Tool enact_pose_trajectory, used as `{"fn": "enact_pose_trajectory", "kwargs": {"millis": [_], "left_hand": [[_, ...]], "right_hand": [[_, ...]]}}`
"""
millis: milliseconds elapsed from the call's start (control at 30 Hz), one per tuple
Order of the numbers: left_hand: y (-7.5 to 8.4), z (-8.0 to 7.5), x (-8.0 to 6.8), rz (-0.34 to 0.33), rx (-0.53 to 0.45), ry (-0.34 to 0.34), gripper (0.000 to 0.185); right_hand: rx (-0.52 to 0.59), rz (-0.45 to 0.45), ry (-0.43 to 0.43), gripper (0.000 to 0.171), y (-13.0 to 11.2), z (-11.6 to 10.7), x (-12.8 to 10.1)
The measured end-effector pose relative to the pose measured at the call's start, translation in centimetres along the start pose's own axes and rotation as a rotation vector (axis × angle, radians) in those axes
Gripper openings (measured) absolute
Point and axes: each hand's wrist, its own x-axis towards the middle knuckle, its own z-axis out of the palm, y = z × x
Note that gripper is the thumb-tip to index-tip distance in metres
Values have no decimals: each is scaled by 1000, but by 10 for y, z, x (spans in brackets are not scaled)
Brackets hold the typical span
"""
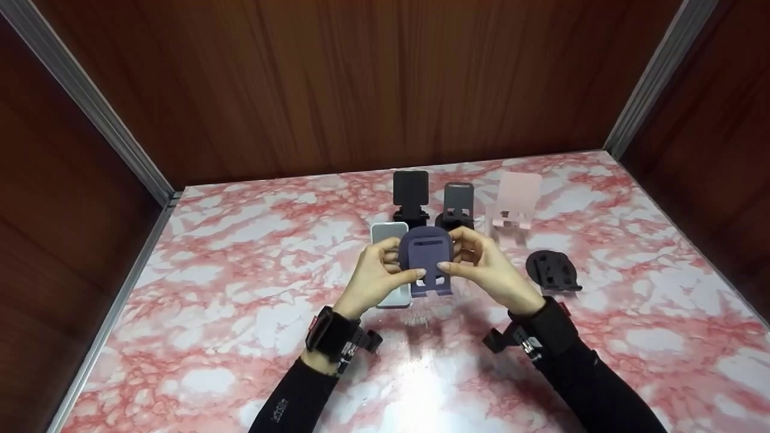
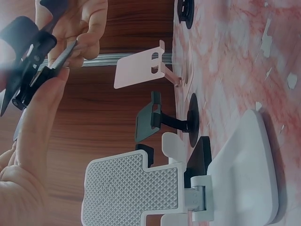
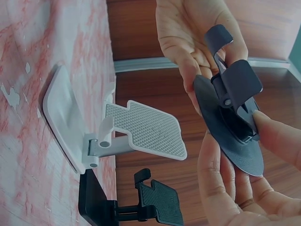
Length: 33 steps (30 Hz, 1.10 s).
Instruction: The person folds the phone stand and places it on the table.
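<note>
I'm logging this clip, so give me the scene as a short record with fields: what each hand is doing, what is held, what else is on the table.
held item: purple stand, above the table, gripped by both hands
left hand: grips the stand's left edge, thumb in front
right hand: grips the stand's right edge, thumb in front
under the hands: white stand, opened
back row: black stand, grey stand, pink stand, all upright
right side: folded black stand, lying flat
surface: marble table
</note>
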Motion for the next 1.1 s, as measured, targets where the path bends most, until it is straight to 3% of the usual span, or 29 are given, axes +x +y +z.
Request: {"fn": "enact_pose_trajectory", "kwargs": {"millis": [333, 1100], "left_hand": [[-1, 0, -1, 7, 6, -14, 36], [1, 2, -2, 44, 137, 0, 41]], "right_hand": [[-20, -28, -22, 37, 2, 1, 1], [-79, -11, 0, 33, -1, -2, 0]]}}
